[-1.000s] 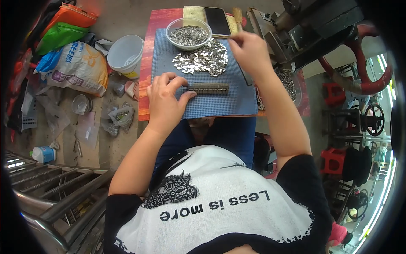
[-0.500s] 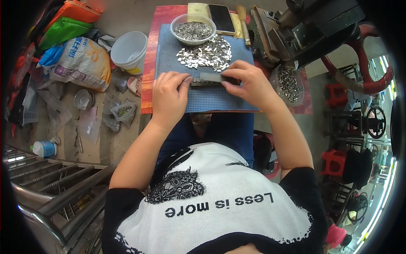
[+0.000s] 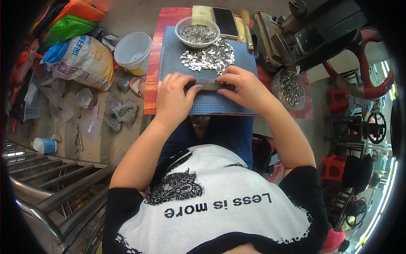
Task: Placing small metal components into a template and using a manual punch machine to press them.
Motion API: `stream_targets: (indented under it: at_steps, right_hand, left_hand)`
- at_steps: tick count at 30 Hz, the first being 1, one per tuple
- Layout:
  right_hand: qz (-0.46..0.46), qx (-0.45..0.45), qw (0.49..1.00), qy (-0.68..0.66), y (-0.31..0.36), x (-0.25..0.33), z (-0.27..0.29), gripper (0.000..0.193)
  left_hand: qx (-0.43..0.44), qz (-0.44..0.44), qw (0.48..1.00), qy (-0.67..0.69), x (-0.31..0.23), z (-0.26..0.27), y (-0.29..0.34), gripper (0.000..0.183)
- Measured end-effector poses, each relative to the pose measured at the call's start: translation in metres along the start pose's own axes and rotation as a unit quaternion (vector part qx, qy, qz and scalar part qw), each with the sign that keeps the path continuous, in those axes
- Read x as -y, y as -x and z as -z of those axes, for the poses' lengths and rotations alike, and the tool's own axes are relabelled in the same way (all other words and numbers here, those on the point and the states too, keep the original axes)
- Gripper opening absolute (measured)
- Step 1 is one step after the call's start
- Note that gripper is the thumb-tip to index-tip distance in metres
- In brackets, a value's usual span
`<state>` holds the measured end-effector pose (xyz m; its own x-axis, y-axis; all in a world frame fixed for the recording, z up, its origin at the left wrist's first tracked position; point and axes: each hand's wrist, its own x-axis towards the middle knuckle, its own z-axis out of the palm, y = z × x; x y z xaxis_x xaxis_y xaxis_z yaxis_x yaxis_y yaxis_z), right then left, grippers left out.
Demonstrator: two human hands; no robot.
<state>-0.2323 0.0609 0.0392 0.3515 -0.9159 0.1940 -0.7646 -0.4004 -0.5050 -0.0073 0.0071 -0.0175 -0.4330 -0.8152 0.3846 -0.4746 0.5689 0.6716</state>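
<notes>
Over the front half of a blue textured mat [image 3: 228,106], both hands grip a narrow dark-grey metal bar [image 3: 209,86]. My left hand [image 3: 174,96] is closed on its left end, thumb on the near side. At the other end, my right hand [image 3: 244,88] pinches it between thumb and fingers. Just beyond the bar, small shiny metal pieces [image 3: 208,60] lie in a loose heap. Behind them a clear plastic bowl [image 3: 197,45] holds more such pieces. Whether the bar is one part or stacked parts is too small to tell.
A phone [image 3: 225,23] and a brush [image 3: 246,27] lie at the table's back. On the right, a machine with a red handwheel [image 3: 359,86] stands beside a clear tub [image 3: 301,100] of metal pieces. A white bucket [image 3: 127,61] and bags are on the left floor.
The flat grey plate my right hand held above a slotted strip now lines up with it as one bar. My left fingers have closed around the left end.
</notes>
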Motion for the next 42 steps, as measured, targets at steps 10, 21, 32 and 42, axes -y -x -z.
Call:
stream_targets:
  at_steps: [10,21,32,42]
  right_hand:
    - [-0.018,-0.025,0.999,-0.033,0.017,-0.003,0.026,0.02]
    - [-0.209,-0.342,0.886,0.233,0.044,-0.057,0.111,0.026]
    - [-0.25,-0.297,0.904,0.179,0.041,-0.062,0.115,0.029]
    - [-0.226,-0.249,0.921,0.198,0.039,-0.061,0.125,0.028]
  left_hand:
    - [0.165,-0.023,0.982,0.084,-0.024,0.012,-0.044,0.025]
    - [0.103,-0.113,0.968,0.201,-0.122,-0.127,-0.158,0.124]
    - [0.022,-0.109,0.985,0.132,-0.133,-0.149,-0.157,0.116]
    - [0.031,-0.101,0.986,0.128,-0.132,-0.146,-0.156,0.117]
